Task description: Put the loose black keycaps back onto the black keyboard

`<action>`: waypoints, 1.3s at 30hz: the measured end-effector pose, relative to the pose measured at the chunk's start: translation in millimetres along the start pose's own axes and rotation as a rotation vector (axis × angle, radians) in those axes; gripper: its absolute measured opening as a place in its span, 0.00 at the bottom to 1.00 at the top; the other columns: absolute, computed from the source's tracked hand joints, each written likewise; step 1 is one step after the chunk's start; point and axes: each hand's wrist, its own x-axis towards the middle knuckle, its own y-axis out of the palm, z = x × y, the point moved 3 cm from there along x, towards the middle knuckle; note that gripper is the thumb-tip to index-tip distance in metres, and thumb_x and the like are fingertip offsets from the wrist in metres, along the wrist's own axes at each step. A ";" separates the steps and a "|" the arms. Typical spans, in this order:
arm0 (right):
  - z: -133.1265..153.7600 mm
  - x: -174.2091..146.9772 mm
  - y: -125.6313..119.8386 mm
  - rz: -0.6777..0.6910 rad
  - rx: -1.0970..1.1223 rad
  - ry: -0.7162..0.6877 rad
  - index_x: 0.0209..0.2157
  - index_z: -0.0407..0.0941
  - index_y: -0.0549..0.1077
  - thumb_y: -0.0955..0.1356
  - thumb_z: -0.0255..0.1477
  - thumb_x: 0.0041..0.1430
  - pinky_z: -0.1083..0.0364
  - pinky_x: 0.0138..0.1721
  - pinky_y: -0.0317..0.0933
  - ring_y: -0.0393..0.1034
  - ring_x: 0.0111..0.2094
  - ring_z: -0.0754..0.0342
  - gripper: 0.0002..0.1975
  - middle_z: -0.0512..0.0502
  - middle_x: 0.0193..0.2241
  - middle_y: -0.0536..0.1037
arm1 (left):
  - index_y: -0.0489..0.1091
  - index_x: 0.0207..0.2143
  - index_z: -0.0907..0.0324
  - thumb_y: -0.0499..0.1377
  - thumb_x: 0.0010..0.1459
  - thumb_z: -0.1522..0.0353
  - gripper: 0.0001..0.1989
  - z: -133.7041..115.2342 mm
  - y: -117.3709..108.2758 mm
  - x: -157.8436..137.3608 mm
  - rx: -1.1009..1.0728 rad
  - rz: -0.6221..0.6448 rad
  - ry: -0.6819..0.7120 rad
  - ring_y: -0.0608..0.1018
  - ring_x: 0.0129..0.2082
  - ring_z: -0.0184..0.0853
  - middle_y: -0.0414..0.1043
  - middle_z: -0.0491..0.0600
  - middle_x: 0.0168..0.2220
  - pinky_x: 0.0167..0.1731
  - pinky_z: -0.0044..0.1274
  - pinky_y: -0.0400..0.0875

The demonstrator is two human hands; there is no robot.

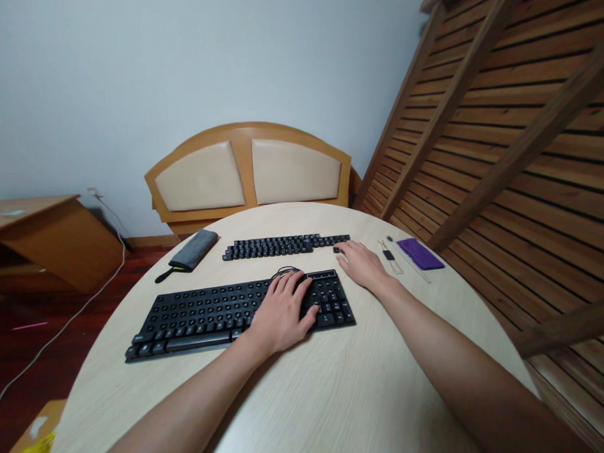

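A black keyboard (196,316) lies on the round table. Many of its switches stand bare, while its bottom row and the number pad at the right carry keycaps. My left hand (284,314) rests on the right half of the keyboard, fingers spread and palm down, hiding the keys beneath. Beyond the keyboard, loose black keycaps (270,246) are laid out in rows on the tabletop. At the right end of these rows, my right hand (362,262) has its thumb and fingertips closed about a small black keycap (337,249).
A grey pouch (195,250) lies at the table's left. To the right are a wire keycap puller (389,256), a thin brush (408,258) and a purple cloth (420,253). A slatted wooden frame (518,143) leans beside the pale round table (388,376); a headboard (248,165) stands behind.
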 end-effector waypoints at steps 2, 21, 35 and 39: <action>-1.0 0.9 -1.1 0.009 0.018 0.005 0.53 0.43 0.72 0.62 0.29 0.67 0.52 0.49 0.59 0.67 0.52 0.46 0.15 0.39 0.50 0.76 | 0.61 0.62 0.62 0.51 0.66 0.57 0.27 0.6 0.3 0.0 0.001 -0.003 0.000 0.61 0.64 0.49 0.59 0.58 0.64 0.65 0.43 0.52; 69.9 -22.1 -55.0 0.497 0.634 -0.315 0.38 0.42 0.77 0.70 0.32 0.59 0.57 0.32 0.61 0.73 0.32 0.54 0.09 0.47 0.31 0.80 | 0.70 0.49 0.57 0.58 0.62 0.66 0.14 13.7 -6.5 4.7 -0.464 -0.175 -0.062 0.76 0.50 0.43 0.76 0.52 0.49 0.54 0.38 0.69; 71.6 -22.0 -44.9 0.558 0.667 -0.370 0.34 0.42 0.80 0.70 0.34 0.59 0.57 0.35 0.60 0.72 0.33 0.53 0.10 0.47 0.31 0.81 | 0.78 0.43 0.53 0.60 0.62 0.66 0.09 25.5 4.1 8.5 -0.472 -0.078 -0.089 0.69 0.60 0.45 0.78 0.49 0.48 0.59 0.42 0.64; 58.0 -16.2 -49.4 0.450 0.556 -0.349 0.41 0.42 0.79 0.70 0.30 0.60 0.55 0.40 0.62 0.73 0.38 0.52 0.10 0.45 0.37 0.82 | 0.78 0.44 0.53 0.60 0.61 0.67 0.10 25.2 3.7 7.9 -0.468 -0.081 -0.100 0.69 0.60 0.44 0.78 0.49 0.49 0.59 0.42 0.63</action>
